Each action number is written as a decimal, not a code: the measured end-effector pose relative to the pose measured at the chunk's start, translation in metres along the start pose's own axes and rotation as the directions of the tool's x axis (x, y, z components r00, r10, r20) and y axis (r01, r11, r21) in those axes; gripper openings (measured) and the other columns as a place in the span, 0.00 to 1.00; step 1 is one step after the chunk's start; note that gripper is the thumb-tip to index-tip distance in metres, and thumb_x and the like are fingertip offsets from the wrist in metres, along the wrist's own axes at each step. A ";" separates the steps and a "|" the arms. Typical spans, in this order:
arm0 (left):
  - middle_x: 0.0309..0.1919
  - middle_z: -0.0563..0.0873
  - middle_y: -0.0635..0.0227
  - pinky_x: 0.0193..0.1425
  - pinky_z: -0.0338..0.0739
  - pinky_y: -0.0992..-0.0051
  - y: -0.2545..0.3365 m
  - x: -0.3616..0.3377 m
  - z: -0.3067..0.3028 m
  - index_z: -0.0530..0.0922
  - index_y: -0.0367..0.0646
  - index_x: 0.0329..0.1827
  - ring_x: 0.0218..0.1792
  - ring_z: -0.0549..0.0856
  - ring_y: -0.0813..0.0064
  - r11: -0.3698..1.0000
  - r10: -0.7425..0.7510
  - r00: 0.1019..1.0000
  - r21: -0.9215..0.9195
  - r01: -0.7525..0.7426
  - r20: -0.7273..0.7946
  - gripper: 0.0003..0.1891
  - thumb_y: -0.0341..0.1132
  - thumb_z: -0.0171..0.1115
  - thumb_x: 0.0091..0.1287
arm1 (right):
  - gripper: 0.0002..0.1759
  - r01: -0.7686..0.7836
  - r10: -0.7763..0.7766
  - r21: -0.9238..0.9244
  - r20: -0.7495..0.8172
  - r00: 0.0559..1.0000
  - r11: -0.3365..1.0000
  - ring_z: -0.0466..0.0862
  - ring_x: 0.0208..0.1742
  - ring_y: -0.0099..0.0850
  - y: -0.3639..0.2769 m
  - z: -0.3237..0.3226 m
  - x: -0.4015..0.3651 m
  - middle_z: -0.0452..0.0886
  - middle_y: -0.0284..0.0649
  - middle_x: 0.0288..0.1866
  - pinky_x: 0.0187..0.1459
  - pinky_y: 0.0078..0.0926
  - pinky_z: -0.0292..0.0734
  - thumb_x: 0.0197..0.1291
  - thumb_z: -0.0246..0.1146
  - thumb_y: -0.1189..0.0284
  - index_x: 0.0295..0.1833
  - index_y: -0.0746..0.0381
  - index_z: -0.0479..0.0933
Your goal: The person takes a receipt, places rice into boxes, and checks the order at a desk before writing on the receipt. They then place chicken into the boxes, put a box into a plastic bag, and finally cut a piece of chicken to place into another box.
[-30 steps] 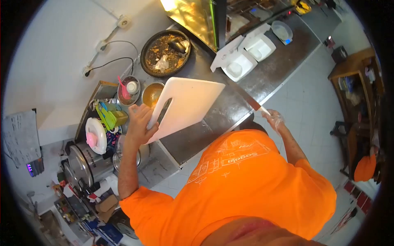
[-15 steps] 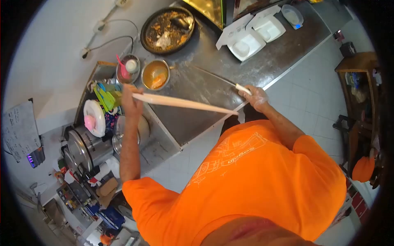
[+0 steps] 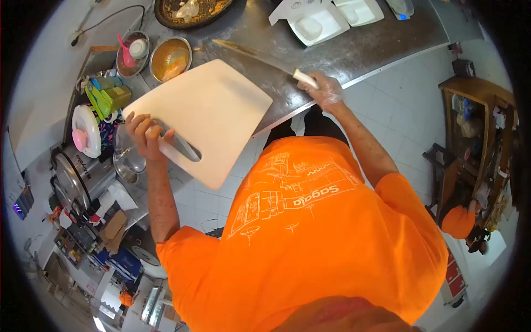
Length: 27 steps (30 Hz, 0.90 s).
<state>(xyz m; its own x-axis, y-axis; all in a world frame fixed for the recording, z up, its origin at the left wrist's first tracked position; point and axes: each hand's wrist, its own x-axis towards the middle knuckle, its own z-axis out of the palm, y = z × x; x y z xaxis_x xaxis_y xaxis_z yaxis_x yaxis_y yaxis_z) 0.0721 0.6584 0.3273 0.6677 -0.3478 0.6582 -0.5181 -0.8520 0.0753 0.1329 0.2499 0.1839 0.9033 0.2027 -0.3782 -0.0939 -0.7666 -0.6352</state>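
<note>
A white cutting board (image 3: 221, 105) is tilted over the steel counter, its broad face turned up to the camera. My left hand (image 3: 148, 135) grips it at the handle slot, fingers wrapped over the edge. On the other side, my right hand (image 3: 322, 90), in a clear plastic glove, holds a long knife (image 3: 306, 79) by its white handle. The blade points up and left over the counter, with an orange-brown smear toward its tip. Just beyond the board stands a metal bowl (image 3: 171, 58) with orange residue inside.
A large dark pan (image 3: 191, 12) with food scraps is at the back. White open food boxes (image 3: 316, 26) stand back right on the counter (image 3: 381, 47). A bowl with a pink spoon (image 3: 131, 55), a white lid with a pink knob (image 3: 86, 131) and pots line the left.
The board has turned from edge-on to showing its broad face. The view has shifted, and the pan, bowls and boxes sit higher in it. The knife is still in my right hand.
</note>
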 end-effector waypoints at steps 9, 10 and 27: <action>0.50 0.72 0.64 0.58 0.61 0.54 0.007 -0.161 0.068 0.73 0.49 0.42 0.57 0.70 0.59 0.904 -0.290 0.955 0.347 0.251 0.065 0.25 0.58 0.68 0.55 | 0.25 0.209 -0.232 -0.333 -0.028 0.972 0.919 0.78 0.49 0.43 -0.003 0.080 0.022 0.79 0.47 0.49 0.53 0.41 0.72 0.63 0.54 0.51 0.54 0.59 0.72; 0.50 0.72 0.64 0.58 0.61 0.54 0.010 -0.172 0.078 0.73 0.49 0.42 0.57 0.70 0.59 0.900 -0.290 0.956 0.352 0.256 0.045 0.25 0.58 0.68 0.55 | 0.24 0.227 -0.282 -0.377 -0.096 0.955 0.898 0.78 0.47 0.44 -0.003 0.084 0.026 0.79 0.47 0.50 0.53 0.42 0.71 0.63 0.53 0.52 0.54 0.59 0.72; 0.53 0.77 0.64 0.60 0.60 0.55 0.014 -0.029 0.084 0.77 0.50 0.51 0.59 0.73 0.65 0.854 -0.499 0.843 0.280 0.438 0.202 0.24 0.42 0.73 0.50 | 0.06 0.826 -0.900 -0.369 -0.076 0.429 0.425 0.79 0.47 0.40 0.002 0.040 -0.015 0.79 0.41 0.41 0.48 0.42 0.72 0.49 0.64 0.68 0.34 0.56 0.77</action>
<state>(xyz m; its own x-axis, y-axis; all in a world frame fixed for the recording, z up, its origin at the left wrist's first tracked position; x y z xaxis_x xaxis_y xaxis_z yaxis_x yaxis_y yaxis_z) 0.0910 0.6237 0.2462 0.9292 0.0528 0.3657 -0.0002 -0.9897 0.1433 0.1018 0.2697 0.1613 0.5041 0.7304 0.4609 0.8610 -0.3837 -0.3338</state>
